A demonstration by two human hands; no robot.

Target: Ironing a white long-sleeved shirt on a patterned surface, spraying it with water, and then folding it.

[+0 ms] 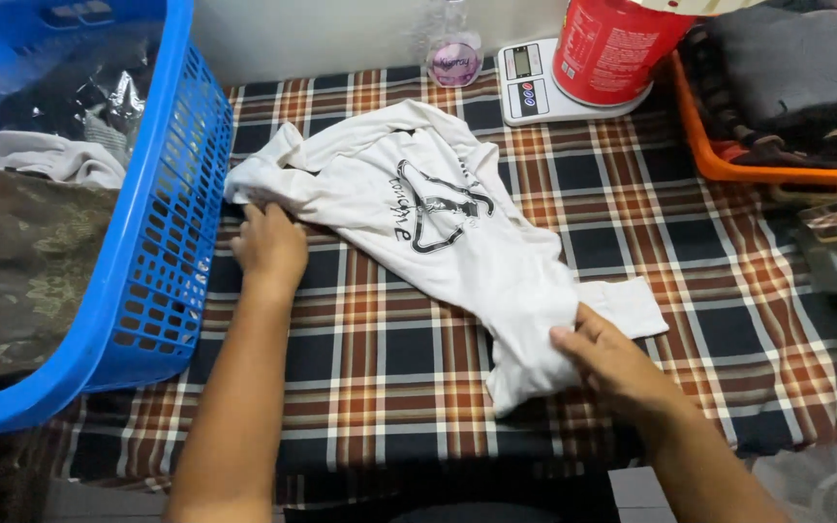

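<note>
A plaid cloth (632, 232) in brown, white and dark blue covers the table, with a blue laundry basket (162, 232) at the left edge and an orange basket (728, 167) of dark clothes at the far right. A crumpled white t-shirt (438, 218) with a black print lies across the middle. The left hand (269, 244) pinches its upper end with curled fingers, while the right hand (607, 358) grips the lower end, thumb on top.

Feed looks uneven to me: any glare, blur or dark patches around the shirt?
Head view: the white shirt is evenly lit and sharp; left hand and right hand unblurred; shiny glare on the plastic wrap in the blue basket; bottom corners fall dark.
</note>
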